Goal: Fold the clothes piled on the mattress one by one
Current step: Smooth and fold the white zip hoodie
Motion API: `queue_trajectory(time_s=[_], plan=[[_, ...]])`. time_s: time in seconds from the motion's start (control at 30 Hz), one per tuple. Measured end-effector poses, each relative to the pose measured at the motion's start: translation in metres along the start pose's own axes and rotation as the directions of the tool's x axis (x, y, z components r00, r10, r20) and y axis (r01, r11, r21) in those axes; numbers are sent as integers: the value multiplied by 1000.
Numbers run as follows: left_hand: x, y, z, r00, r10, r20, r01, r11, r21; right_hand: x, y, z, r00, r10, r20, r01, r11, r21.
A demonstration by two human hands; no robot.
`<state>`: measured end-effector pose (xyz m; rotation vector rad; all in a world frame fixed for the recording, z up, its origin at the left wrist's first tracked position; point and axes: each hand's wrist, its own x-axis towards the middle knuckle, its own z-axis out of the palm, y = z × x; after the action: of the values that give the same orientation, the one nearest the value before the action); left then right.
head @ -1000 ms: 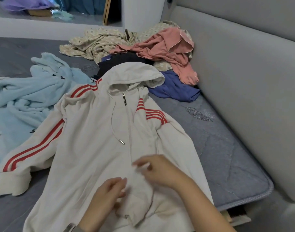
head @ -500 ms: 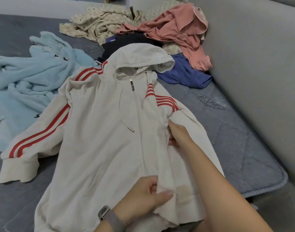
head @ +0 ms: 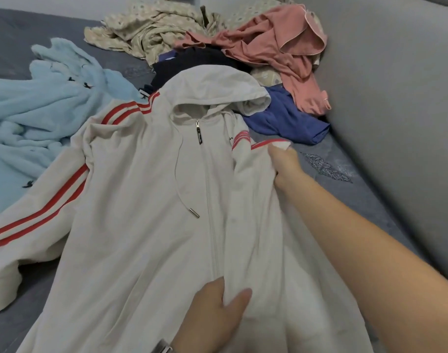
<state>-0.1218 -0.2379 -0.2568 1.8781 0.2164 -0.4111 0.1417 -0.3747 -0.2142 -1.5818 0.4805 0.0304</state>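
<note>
A white hoodie (head: 146, 212) with red stripes lies zipped and face up across the centre of the frame on the grey mattress (head: 345, 189). The right hand (head: 285, 161), right of centre, grips the folded-in sleeve near the shoulder. The left hand (head: 215, 314), at the bottom centre, pinches a fold of the hoodie's lower front. At the upper left lies a light blue robe (head: 47, 110); the pile (head: 243, 47) sits at the top centre.
</note>
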Motion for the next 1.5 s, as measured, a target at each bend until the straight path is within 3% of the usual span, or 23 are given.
queue_trajectory(time_s=[0.1,0.2,0.3,0.43,0.5,0.57,0.63,0.7,0.77,0.8,0.87,0.9,0.97,1.07,1.13,1.2,1.27,1.3,1.33,1.4,1.43,1.5], plan=[[18,8,-2,999,-40,-34,31,972,-233,32,-33,-21,994,-108,-33,109,993,47],[26,14,2,982,-122,142,173,880,-443,41,-32,-46,996,56,67,-49,994,-93],[27,15,15,945,-170,280,288,838,-463,23,-8,-65,918,301,258,-252,946,-206],[25,13,23,957,-184,226,273,835,-477,1,32,-96,868,331,370,-321,943,-90],[22,13,25,946,-154,286,284,819,-498,-11,40,-107,859,344,379,-320,939,-126],[12,18,30,884,-76,462,341,780,-525,-20,37,-115,879,297,373,-267,955,-131],[-3,28,38,762,33,647,445,700,-559,-27,25,-124,891,248,381,-223,969,-108],[-14,36,50,695,57,717,468,720,-511,-36,14,-135,879,283,385,-234,957,-170],[-18,31,68,753,-23,658,333,875,-351,-42,14,-147,854,396,337,-261,887,-381],[-20,31,71,817,-68,572,237,945,-226,-44,17,-152,841,453,295,-255,813,-523],[-19,30,67,848,-52,527,115,990,-87,-41,21,-155,870,457,185,-193,661,-725],[-15,25,65,827,-37,562,92,993,-71,-39,21,-152,917,377,131,-152,632,-760],[-13,26,54,841,-55,539,54,998,17,-33,16,-137,995,70,66,8,623,-782],[-3,30,38,899,-60,433,76,997,-20,-24,5,-100,940,-298,165,310,551,-775],[3,33,33,913,-103,394,132,990,-46,-12,3,-71,884,-391,257,409,379,-830],[6,31,29,907,-119,403,155,986,-59,-4,6,-44,878,-390,277,361,162,-918],[2,32,29,880,-119,460,133,991,1,2,13,-25,910,-284,302,296,-65,-953],[3,31,34,870,-140,473,126,990,61,4,18,-19,939,-183,291,272,-122,-955],[4,31,43,872,-187,453,146,982,123,4,26,-15,963,-69,261,253,-105,-962],[9,6,50,832,-255,493,157,960,232,4,48,-12,973,62,221,220,35,-975],[13,-5,50,838,-249,486,120,952,282,1,59,-13,975,21,221,218,100,-971],[15,-9,58,852,-236,468,63,933,355,-13,79,-17,964,-200,172,205,158,-966]])
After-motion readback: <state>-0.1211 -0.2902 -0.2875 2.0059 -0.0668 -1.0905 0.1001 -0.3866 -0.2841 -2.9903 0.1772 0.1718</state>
